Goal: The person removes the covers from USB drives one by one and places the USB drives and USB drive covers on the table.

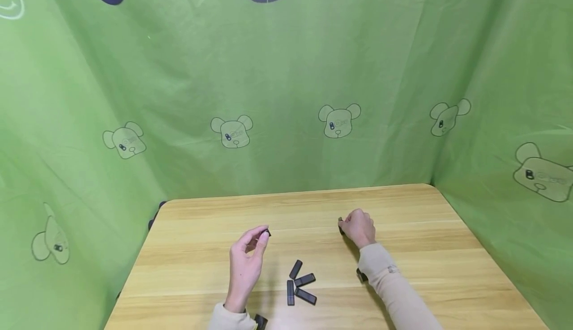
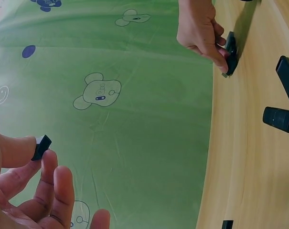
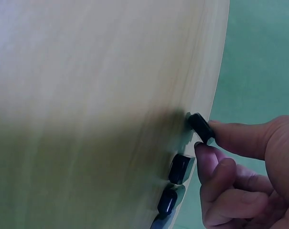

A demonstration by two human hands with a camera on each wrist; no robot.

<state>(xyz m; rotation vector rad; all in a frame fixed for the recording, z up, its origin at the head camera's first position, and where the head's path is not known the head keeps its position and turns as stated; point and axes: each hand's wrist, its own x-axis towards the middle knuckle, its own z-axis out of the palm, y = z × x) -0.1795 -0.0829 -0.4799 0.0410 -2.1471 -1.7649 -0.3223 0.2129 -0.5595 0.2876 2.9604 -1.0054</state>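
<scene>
Small black rectangular pieces lie on a wooden table [image 1: 215, 270]. My left hand [image 1: 263, 235] is raised above the table and pinches one black piece [image 1: 267, 232] between thumb and forefinger; in the left wrist view that hand [image 2: 40, 155] holds the piece [image 2: 41, 146] in front of the curtain. My right hand [image 1: 345, 227] rests on the table further right and pinches another black piece [image 1: 341, 224]. The right wrist view shows that hand [image 3: 205, 141] holding its piece [image 3: 201, 128] upright on the wood, beside a short line of standing pieces [image 3: 180, 169].
Several loose black pieces [image 1: 301, 284] lie flat between my forearms near the front edge. Green printed curtain [image 1: 286, 96] closes in the back and both sides of the table. The left wrist view shows the right hand [image 2: 201, 33] and two loose pieces [image 2: 280, 119].
</scene>
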